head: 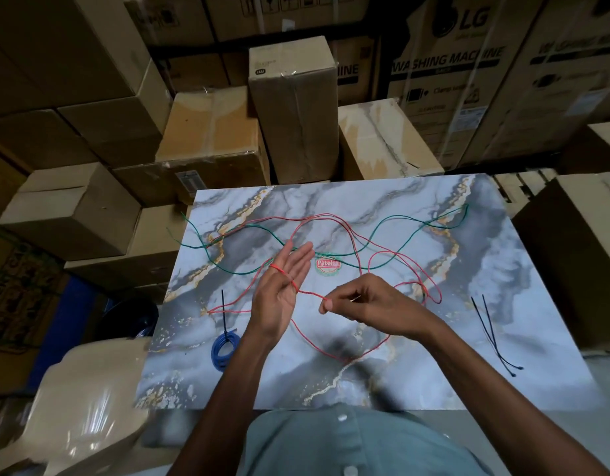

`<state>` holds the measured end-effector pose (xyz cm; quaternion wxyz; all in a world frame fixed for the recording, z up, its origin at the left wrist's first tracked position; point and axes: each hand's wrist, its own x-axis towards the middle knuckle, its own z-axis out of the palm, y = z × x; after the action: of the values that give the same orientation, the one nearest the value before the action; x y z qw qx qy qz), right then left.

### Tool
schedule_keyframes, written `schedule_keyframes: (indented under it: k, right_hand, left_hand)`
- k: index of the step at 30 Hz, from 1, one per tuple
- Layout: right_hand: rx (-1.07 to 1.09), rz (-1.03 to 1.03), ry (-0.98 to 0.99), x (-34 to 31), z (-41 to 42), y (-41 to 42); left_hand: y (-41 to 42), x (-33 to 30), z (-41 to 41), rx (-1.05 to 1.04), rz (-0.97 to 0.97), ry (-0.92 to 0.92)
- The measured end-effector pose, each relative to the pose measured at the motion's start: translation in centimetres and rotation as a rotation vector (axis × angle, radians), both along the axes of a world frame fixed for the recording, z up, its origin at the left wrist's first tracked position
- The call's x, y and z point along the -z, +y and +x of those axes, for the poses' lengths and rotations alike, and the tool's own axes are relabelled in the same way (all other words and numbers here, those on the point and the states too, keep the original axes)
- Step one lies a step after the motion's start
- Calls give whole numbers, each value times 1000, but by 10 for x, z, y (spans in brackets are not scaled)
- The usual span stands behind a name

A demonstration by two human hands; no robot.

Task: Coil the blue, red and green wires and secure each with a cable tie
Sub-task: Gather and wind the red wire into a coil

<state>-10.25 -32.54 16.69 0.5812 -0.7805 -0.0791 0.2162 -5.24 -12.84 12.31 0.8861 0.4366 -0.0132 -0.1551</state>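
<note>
Looping red wire [334, 218] round flat, straight-fingered left hand [283, 286]; right hand [362, 300] pinches strand beside it.

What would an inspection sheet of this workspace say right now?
Surface: marble-patterned board, round red-green sticker mid-board.
Job's things: blue coil tied at near left; red wire and green wire loose; two spare ties at right.
Clutter: nothing seen.
Fingers: left hand held flat, red wire looped round it; right hand pinches the red wire.
Cables: red and green cross each other; green overhangs the left edge.
Surroundings: stacked cartons behind, one marked washing machine.
</note>
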Motion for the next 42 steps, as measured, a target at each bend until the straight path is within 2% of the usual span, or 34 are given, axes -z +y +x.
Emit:
schedule_keyframes:
  k: [9, 16, 20, 24, 31, 36, 39, 42]
  right_hand:
    - [-266, -383, -213, -27, 11, 5]
    - [-195, -340, -267, -38, 29, 0]
    - [-220, -304, -255, -40, 37, 2]
    - [-234, -266, -266, -44, 48, 6]
    - [-103, 52, -116, -14, 64, -5]
    - [65, 325, 106, 29, 53, 2]
    - [165, 562, 287, 53, 37, 13]
    - [191, 546, 393, 65, 21, 22]
  left_hand:
    - [-7, 15, -12, 82, 229, -74]
    - [-16, 6, -30, 185, 332, -125]
    - [-21, 9, -38, 211, 365, -80]
    - [-22, 6, -42, 358, 417, -151]
    - [-19, -13, -44, 443, 335, -146]
    - [-21, -23, -46, 430, 203, -113]
    - [-23, -27, -45, 405, 120, -111]
    - [-22, -30, -39, 292, 57, -105]
